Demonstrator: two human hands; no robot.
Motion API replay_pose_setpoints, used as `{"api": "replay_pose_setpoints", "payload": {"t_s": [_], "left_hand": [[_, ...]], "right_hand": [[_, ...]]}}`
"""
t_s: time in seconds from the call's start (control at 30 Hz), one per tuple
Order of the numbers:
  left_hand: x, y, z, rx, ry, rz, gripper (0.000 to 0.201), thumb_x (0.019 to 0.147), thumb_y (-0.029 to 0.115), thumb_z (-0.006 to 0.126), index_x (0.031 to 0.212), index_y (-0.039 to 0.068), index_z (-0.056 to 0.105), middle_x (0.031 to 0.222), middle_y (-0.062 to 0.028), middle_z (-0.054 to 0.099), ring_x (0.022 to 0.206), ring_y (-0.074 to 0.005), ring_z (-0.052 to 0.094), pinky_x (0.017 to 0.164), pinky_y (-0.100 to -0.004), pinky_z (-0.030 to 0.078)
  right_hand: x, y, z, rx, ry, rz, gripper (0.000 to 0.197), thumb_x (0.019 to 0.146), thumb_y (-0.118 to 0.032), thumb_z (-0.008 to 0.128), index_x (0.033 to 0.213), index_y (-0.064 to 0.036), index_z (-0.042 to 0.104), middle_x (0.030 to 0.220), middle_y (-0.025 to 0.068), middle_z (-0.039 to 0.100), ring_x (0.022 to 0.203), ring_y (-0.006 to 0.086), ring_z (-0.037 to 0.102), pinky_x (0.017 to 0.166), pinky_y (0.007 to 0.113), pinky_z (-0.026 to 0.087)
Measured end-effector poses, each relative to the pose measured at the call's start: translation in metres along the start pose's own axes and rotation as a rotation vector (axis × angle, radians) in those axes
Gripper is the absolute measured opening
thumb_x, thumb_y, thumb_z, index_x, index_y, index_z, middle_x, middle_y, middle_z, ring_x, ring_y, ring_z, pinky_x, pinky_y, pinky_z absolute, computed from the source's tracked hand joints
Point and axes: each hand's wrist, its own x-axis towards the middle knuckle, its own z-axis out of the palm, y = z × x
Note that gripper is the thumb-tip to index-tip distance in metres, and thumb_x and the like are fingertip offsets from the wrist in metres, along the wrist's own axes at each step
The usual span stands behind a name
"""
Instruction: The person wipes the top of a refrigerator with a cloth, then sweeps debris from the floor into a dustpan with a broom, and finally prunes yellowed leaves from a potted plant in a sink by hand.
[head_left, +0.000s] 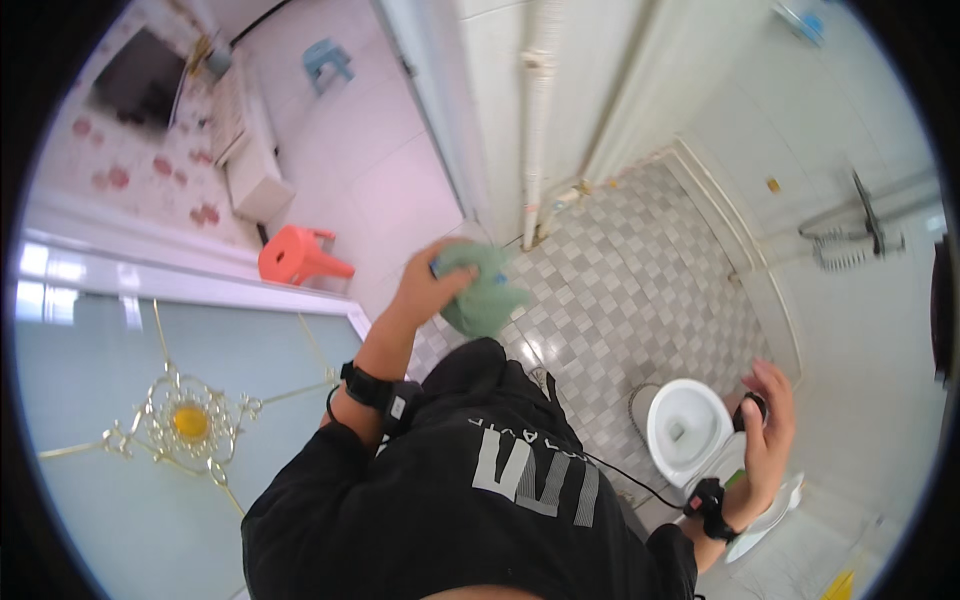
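Observation:
My left hand (436, 287) is closed on a crumpled green cloth (478, 290), which hangs in front of my body by the doorway. Small blue spots show at the cloth's edges. Over at the right, my right hand (770, 430) is beside the white toilet (690, 425), with its fingers curled and thumb bent. Between thumb and fingers sits a dark round thing (752, 410), too small to name. The toilet's bowl is uncovered. Black devices are strapped to both wrists, and a thin cable leads from the right one across my black shirt.
A frosted glass door (90, 370) with gold ornament stands at left. Beyond the doorway are a red stool (298, 256) and a blue stool (327, 62). A white pipe (538, 120) rises from the checkered floor (640, 270). A shower fixture (868, 225) hangs on the right wall.

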Motion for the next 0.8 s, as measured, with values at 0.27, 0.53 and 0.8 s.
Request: {"api": "replay_pose_setpoints", "payload": {"t_s": [0.27,0.53,0.8], "left_hand": [[0.075,-0.016,-0.195,-0.964,0.449,-0.051,0.029,0.088,0.021,0.056,0.111,0.003,0.055,0.097,-0.0078,0.062,0.09,-0.0194,0.061,0.082,-0.0337,0.05],[0.157,0.011,-0.357,-1.101,0.563,0.068,0.034,0.091,0.024,0.052,0.119,0.005,0.048,0.107,-0.0074,0.059,0.099,-0.0196,0.058,0.087,-0.0361,0.047],[0.261,0.01,-0.458,-0.657,0.279,0.109,0.046,0.094,0.029,0.048,0.13,0.002,0.037,0.118,-0.009,0.052,0.107,-0.0171,0.052,0.09,-0.0321,0.044]], "right_hand": [[0.207,-0.115,0.262,0.075,-0.654,-0.293,0.041,0.078,-0.01,0.068,0.115,-0.0009,0.054,0.117,0.0148,0.052,0.094,0.0249,0.058,0.082,0.032,0.046],[0.33,-0.239,0.5,0.113,-0.934,-0.416,0.059,0.082,-0.02,0.066,0.133,-0.0096,0.04,0.123,0.0159,0.048,0.093,0.0285,0.059,0.08,0.035,0.048],[0.445,-0.314,0.695,0.337,-0.982,-0.176,0.066,0.083,-0.017,0.066,0.136,-0.0042,0.03,0.103,0.0159,0.058,0.079,0.0212,0.061,0.067,0.031,0.051]]}}
